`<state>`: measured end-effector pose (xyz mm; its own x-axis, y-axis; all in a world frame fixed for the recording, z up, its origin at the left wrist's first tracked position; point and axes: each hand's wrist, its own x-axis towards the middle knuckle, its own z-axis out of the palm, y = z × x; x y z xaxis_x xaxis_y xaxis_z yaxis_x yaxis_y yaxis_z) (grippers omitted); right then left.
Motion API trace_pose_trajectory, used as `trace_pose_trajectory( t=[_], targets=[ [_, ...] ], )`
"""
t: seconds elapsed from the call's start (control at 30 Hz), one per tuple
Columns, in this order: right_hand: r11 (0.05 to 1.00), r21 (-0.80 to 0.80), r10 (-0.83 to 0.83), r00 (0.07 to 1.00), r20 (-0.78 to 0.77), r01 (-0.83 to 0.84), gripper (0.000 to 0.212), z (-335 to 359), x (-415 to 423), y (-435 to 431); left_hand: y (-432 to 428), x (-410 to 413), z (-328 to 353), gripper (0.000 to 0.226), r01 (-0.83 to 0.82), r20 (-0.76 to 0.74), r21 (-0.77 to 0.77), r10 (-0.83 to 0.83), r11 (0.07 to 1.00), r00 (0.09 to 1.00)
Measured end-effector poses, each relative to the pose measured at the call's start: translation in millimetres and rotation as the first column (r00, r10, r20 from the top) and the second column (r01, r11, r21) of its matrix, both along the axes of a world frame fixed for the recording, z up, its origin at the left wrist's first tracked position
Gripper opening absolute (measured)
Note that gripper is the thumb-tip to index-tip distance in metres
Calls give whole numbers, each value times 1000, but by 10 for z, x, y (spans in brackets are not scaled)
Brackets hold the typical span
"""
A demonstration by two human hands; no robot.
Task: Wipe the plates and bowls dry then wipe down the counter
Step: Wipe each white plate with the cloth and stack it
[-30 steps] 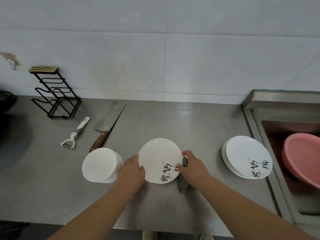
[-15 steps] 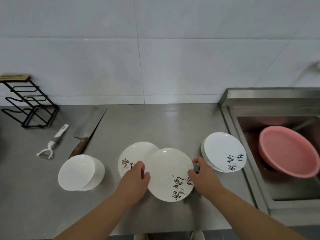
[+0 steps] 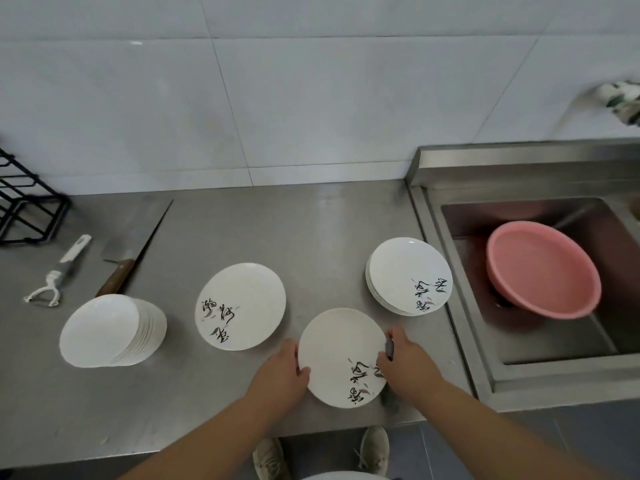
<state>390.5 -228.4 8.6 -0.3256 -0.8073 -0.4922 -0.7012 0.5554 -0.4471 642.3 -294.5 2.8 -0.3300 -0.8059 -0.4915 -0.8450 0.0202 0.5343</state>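
A white plate (image 3: 337,353) with dark brush lettering is held near the counter's front edge. My left hand (image 3: 282,372) grips its left rim. My right hand (image 3: 403,365) grips its right rim together with a dark grey cloth (image 3: 389,348), which mostly hangs hidden under the plate. Another lettered plate (image 3: 240,306) lies flat on the steel counter (image 3: 311,230) to the left. A stack of matching plates (image 3: 408,275) sits to the right, by the sink. A leaning stack of white bowls (image 3: 110,330) lies at the left.
A cleaver (image 3: 133,247) and a white peeler (image 3: 57,275) lie at the back left, next to a black wire rack (image 3: 24,206). A pink basin (image 3: 540,268) sits in the sink (image 3: 450,209) at the right. My shoes (image 3: 322,452) show below the counter edge.
The view has swung right. The held plate has moved right and clear of the plate underneath, which now lies uncovered on the counter. Both hands still grip the rims.
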Motion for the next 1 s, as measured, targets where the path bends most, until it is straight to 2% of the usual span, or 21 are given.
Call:
trace_pose_trajectory(
  t=[0.2,0.33,0.47,0.53,0.6,0.67,0.73,0.8,0.87,0.93,1.0],
  targets=[
    [1000,14,24,1000,-6,-23,25,-27,-27,7,56,17,-56,30,14,6,4,-14,1000,1000],
    [1000,17,25,1000,0,-25,28,-27,-48,10,75,65,-90,39,59,62,-36,-57,998,996],
    [999,20,-42,999,6,42,41,-7,-93,-6,96,101,-139,66,168,140,-167,-145,972,979],
    [988,-35,-150,989,9,150,47,67,-113,-31,110,149,-217,75,267,237,-293,-200,918,951],
    [975,-135,-184,982,-44,177,45,179,-99,-72,111,183,-254,77,357,299,-360,-256,862,919],
    [966,-240,-120,988,-97,94,44,295,-27,-123,99,196,-260,79,430,321,-319,-331,844,887],
    [953,-300,27,996,-88,-52,50,355,77,-160,85,196,-253,81,463,314,-277,-376,842,872],
    [933,-225,266,960,-89,-280,66,322,207,-163,81,211,-269,82,456,287,-306,-375,836,881],
    [848,-66,517,848,-116,-526,72,190,337,-129,91,224,-273,82,438,267,-313,-365,843,892],
    [768,56,640,760,-115,-638,73,28,429,-83,99,246,-306,83,446,274,-286,-373,848,886],
    [739,101,673,720,-170,-666,76,-77,489,-63,106,249,-337,83,449,279,-288,-375,846,884]
  ],
)
